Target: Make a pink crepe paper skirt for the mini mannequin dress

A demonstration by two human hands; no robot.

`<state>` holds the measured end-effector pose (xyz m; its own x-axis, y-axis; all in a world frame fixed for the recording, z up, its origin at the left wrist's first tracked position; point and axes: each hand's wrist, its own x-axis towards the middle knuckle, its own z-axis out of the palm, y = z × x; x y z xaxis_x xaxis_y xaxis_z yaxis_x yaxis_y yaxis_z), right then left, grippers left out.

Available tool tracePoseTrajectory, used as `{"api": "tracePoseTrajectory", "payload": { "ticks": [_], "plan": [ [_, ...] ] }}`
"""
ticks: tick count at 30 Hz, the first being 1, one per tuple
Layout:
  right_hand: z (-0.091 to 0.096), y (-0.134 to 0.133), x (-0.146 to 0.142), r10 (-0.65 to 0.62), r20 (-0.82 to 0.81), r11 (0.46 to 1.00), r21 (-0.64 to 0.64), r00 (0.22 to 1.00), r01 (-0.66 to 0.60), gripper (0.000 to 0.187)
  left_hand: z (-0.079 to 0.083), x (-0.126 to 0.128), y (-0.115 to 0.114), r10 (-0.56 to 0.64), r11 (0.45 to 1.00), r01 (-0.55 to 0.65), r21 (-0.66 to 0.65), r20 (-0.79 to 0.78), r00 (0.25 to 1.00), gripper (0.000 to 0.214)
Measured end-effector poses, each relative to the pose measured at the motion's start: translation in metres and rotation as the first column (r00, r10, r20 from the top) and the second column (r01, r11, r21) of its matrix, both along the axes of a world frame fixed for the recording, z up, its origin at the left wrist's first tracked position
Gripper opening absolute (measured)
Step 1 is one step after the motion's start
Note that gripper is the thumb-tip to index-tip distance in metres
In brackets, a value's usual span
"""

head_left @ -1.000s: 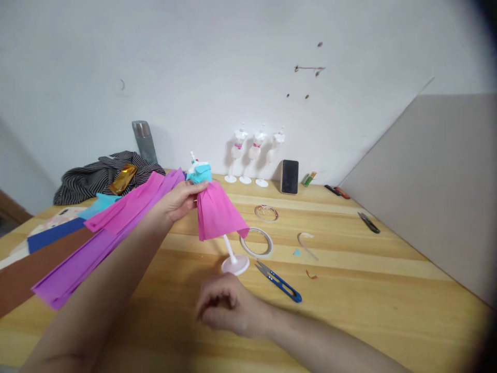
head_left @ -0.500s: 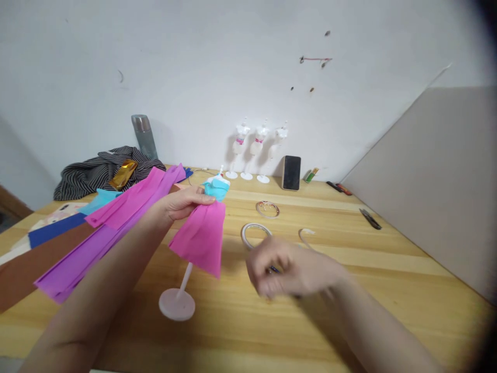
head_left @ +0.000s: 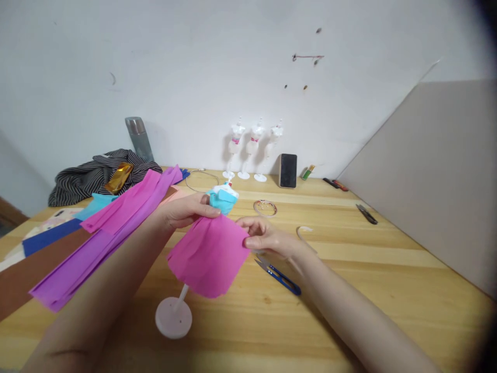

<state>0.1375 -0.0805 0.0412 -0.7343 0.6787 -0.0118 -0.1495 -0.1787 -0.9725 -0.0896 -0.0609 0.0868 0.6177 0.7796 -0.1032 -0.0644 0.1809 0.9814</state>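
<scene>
My left hand (head_left: 190, 211) is closed at the waist of a small white dress-form mannequin (head_left: 228, 185), pinching the gathered top of a pink crepe paper skirt (head_left: 209, 256). Light blue paper (head_left: 223, 201) wraps the form's chest. The form leans, and its round white base (head_left: 173, 317) shows below the skirt. With thumb and fingers, my right hand (head_left: 264, 237) grips the skirt's right edge and holds it out sideways. Blue thread snips (head_left: 283, 280) lie on the table (head_left: 349, 305) just under my right hand. A roll behind that hand is mostly hidden.
Pink and purple paper strips (head_left: 116, 228) lie at left, by a striped cloth (head_left: 77, 178) and a flask (head_left: 140, 140). Three white dress forms (head_left: 254, 145) and a phone (head_left: 288, 171) stand near the wall. A beaded ring (head_left: 265, 208) and dark snips (head_left: 367, 214) lie farther right.
My right hand has moved up and left and taken hold of the skirt's edge, which now spreads wider. The blue snips now lie in full view on the table. My left hand keeps its hold.
</scene>
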Motion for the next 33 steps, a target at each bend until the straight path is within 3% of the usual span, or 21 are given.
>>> {"api": "tracePoseTrajectory", "payload": {
  "ticks": [3, 8, 9, 12, 14, 15, 17, 19, 22, 26, 30, 33],
  "plan": [
    [0.015, -0.001, 0.007, -0.026, 0.09, 0.989, 0.148, 0.996, 0.013, 0.025, 0.007, -0.002, -0.004, 0.023, 0.99, -0.011, 0.144, -0.087, 0.996, 0.027],
    [0.046, -0.021, 0.012, -0.198, 0.163, 0.918, 0.377, 0.967, 0.124, 0.019, 0.023, -0.008, -0.014, 0.211, 0.911, -0.14, 0.387, -0.147, 0.966, 0.032],
    [0.052, -0.027, 0.013, -0.268, 0.187, 0.872, 0.465, 0.945, 0.155, 0.017, 0.026, -0.009, -0.016, 0.261, 0.883, -0.166, 0.44, -0.165, 0.951, 0.034],
    [0.063, -0.045, 0.014, -0.486, 0.216, 0.64, 0.748, 0.847, 0.177, 0.011, 0.032, -0.009, -0.022, 0.368, 0.765, -0.153, 0.626, -0.229, 0.901, 0.027],
    [0.068, -0.055, 0.013, -0.55, 0.212, 0.519, 0.844, 0.808, 0.133, 0.005, 0.033, -0.007, -0.025, 0.363, 0.713, -0.107, 0.693, -0.233, 0.902, 0.019],
    [0.069, -0.06, 0.012, -0.572, 0.201, 0.468, 0.876, 0.795, 0.114, 0.011, 0.032, -0.006, -0.026, 0.355, 0.705, -0.107, 0.702, -0.218, 0.909, 0.017],
    [0.072, -0.07, 0.011, -0.594, 0.189, 0.4, 0.913, 0.782, 0.083, 0.025, 0.028, -0.002, -0.024, 0.383, 0.691, -0.195, 0.696, -0.124, 0.915, 0.022],
    [0.074, -0.081, 0.009, -0.616, 0.189, 0.357, 0.932, 0.765, 0.057, 0.036, 0.022, 0.002, -0.019, 0.445, 0.644, -0.338, 0.686, 0.022, 0.895, 0.029],
    [0.078, -0.097, 0.006, -0.633, 0.244, 0.351, 0.936, 0.735, -0.009, 0.056, 0.013, 0.008, -0.009, 0.509, 0.544, -0.515, 0.662, 0.227, 0.83, 0.03],
    [0.079, -0.109, 0.001, -0.586, 0.348, 0.404, 0.908, 0.732, -0.108, 0.065, 0.006, 0.016, -0.002, 0.541, 0.447, -0.668, 0.595, 0.414, 0.732, 0.031],
    [0.077, -0.11, -0.009, -0.539, 0.453, 0.45, 0.868, 0.71, -0.212, 0.062, 0.001, 0.023, 0.001, 0.546, 0.46, -0.744, 0.484, 0.507, 0.667, 0.035],
    [0.076, -0.109, -0.015, -0.411, 0.553, 0.496, 0.803, 0.725, -0.332, 0.055, -0.004, 0.025, 0.008, 0.573, 0.496, -0.768, 0.405, 0.512, 0.64, 0.039]
  ]
}}
